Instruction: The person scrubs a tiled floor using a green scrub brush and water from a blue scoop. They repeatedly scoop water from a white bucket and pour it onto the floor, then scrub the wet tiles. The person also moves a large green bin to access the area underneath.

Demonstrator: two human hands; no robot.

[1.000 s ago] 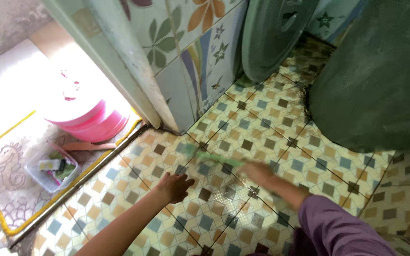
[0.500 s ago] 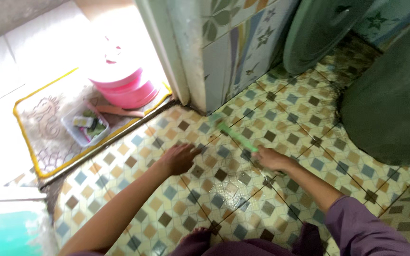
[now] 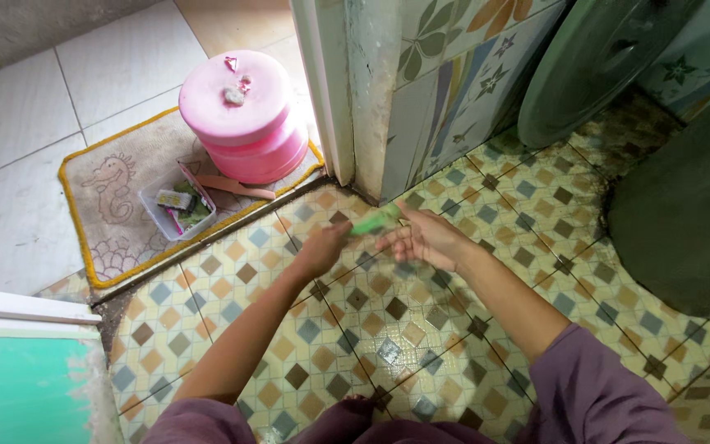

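A slim green brush with a plastic handle sits in the air just above the patterned floor tiles, between the two hands, close to the corner of the tiled wall. The left hand is curled around its near end, while the right hand lies palm-up beside the other end, fingers loosely spread; whether it touches the brush is lost in blur. The brush looks light and stiff, probably slick if wet, and the narrow handle is the natural place to hold it, well behind the head. The tiles shine as though damp, so a firm wrap seems wiser than a fingertip pinch. Room is tight: the wall corner and door frame stand just ahead, a large dark green drum and its leaning round lid crowd the right, and the seahorse mat with a pink stool and a clear plastic box lies beyond the threshold.
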